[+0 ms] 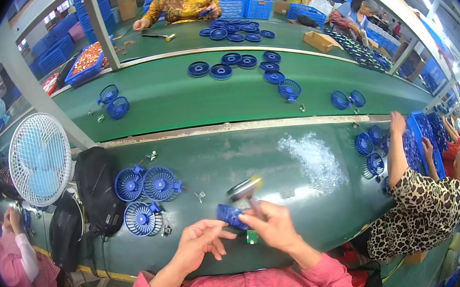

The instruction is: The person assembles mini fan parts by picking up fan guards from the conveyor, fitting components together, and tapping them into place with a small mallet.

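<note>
My right hand point(272, 226) is closed round the handle of a small hammer point(244, 188), whose head is smeared by motion. A blue plastic fan part point(230, 215) sits at the same hand's fingertips, tilted; its far details are blurred. Just below it shows a small green circuit board point(252, 236). Beside the blue part, my left hand point(204, 240) has its fingers apart, with nothing visible in them. Left of my hands lie several blue round fan housings point(159, 183) with small boards on wires.
Small clear pieces point(313, 163) lie spread on the green table point(225, 155). Beyond it, a green conveyor belt point(176, 107) carries blue fan housings point(221, 71). A white desk fan point(40, 158) and a black bag point(99, 191) stand left. A co-worker in a leopard-print shirt point(416, 208) sits right.
</note>
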